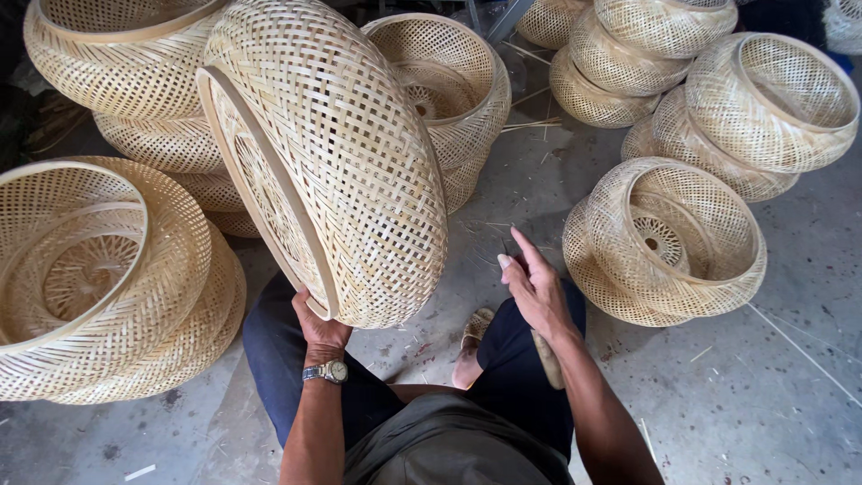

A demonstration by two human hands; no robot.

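1. A large woven bamboo basket [332, 153] is held tilted on edge at the 12 o'clock position above the seated person's knees, its open mouth turned toward 8 o'clock.
2. The left hand [316, 325] is clenched on the basket's lower rim at 6 o'clock of the basket; a wristwatch [327, 371] is worn on that wrist.
3. The right hand [537, 289] is held clear of the basket at its 4 o'clock side, fingers released and spread, with nothing grasped.
4. A stack of 2 similar baskets [108, 278] is seen at 9 o'clock, lying on its side, mouth up-left.
5. Another basket [669, 238] is placed at 3 o'clock of the right hand, near it but apart.
6. Further baskets [763, 99] are piled at 1 o'clock and at 11 o'clock.
7. A sandalled foot [473, 337] is rested on the concrete floor [754, 395] between the knees; thin bamboo slivers are scattered over the floor.
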